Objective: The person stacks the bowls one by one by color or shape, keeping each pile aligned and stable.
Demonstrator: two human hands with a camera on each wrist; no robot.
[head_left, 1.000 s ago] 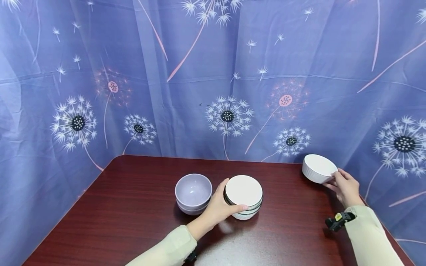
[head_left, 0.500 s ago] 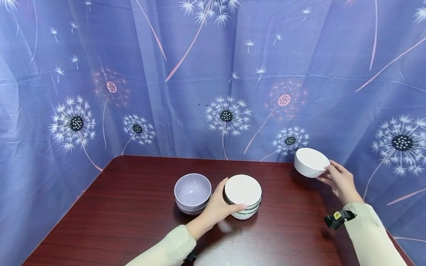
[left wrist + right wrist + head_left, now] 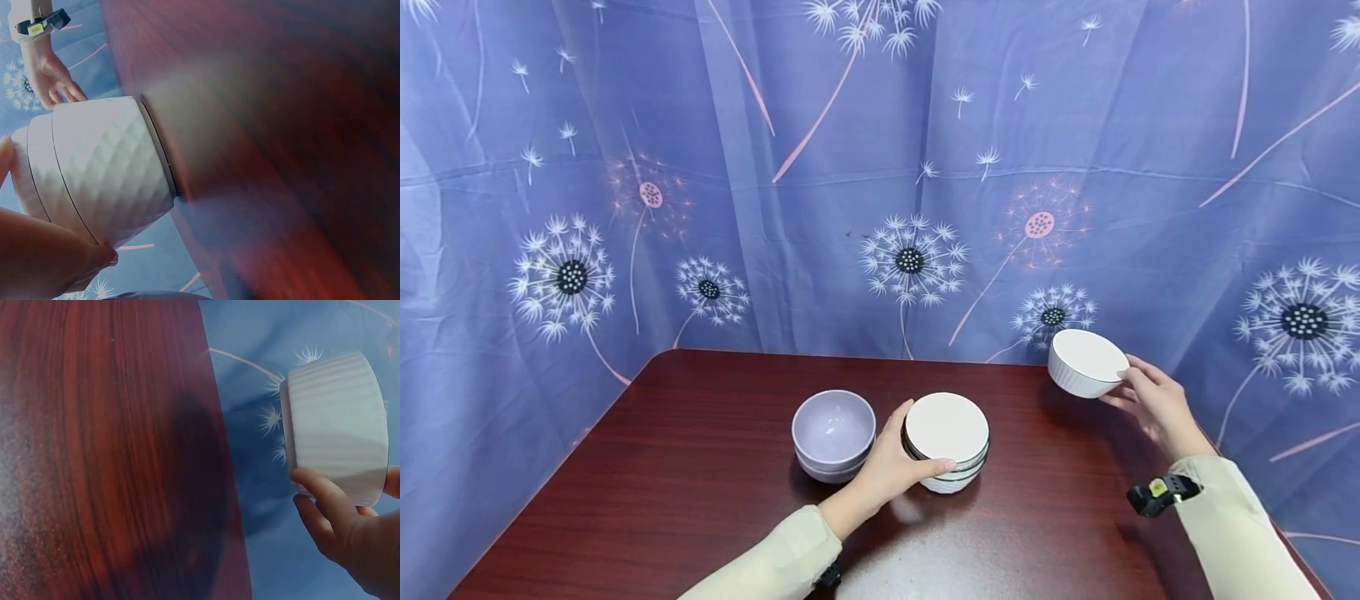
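Observation:
In the head view a white ribbed bowl [image 3: 1086,364] hangs above the back right of the table, pinched at its right side by my right hand [image 3: 1156,404]. The right wrist view shows this bowl [image 3: 337,425] tipped clear of the tabletop, fingers [image 3: 325,497] under its base and side. My left hand [image 3: 891,468] grips a stack of white bowls [image 3: 947,429] with dark rims at mid-table, thumb in front and fingers along the left. Seen from the left wrist, the stack's lowest bowl [image 3: 115,162] has a dimpled wall.
Two nested lavender bowls [image 3: 833,433] stand just left of the white stack, close to my left hand. The dark red wooden table [image 3: 700,500] meets a blue dandelion-print curtain [image 3: 820,208] along its back and sides.
My right hand has moved left and slightly up with the white ribbed bowl, away from the table's right back corner. The left hand and both stacks stay where they were.

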